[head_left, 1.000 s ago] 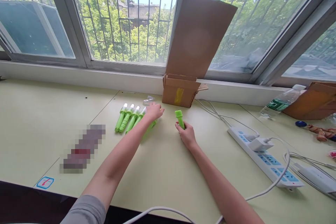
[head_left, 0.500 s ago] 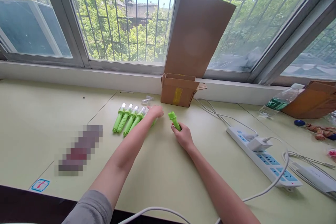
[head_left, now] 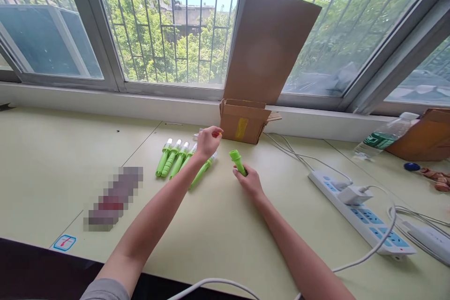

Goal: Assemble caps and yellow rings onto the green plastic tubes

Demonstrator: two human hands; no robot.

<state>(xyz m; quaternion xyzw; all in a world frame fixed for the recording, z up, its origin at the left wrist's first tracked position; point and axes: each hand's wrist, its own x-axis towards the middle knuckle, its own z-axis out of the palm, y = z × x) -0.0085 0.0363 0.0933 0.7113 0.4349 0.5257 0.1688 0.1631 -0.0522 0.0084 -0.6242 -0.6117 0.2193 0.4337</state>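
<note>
A workroom or office, it seems: a long tabletop (head_left: 218,234) beneath barred windows (head_left: 172,47) bears a power strip (head_left: 360,216) and cardboard box (head_left: 230,124).

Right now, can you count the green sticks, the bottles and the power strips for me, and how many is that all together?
Green sticks lying down: 5
Green stick in the right hand: 1
Bottle: 1
Power strip: 1
Total in view: 8
</note>
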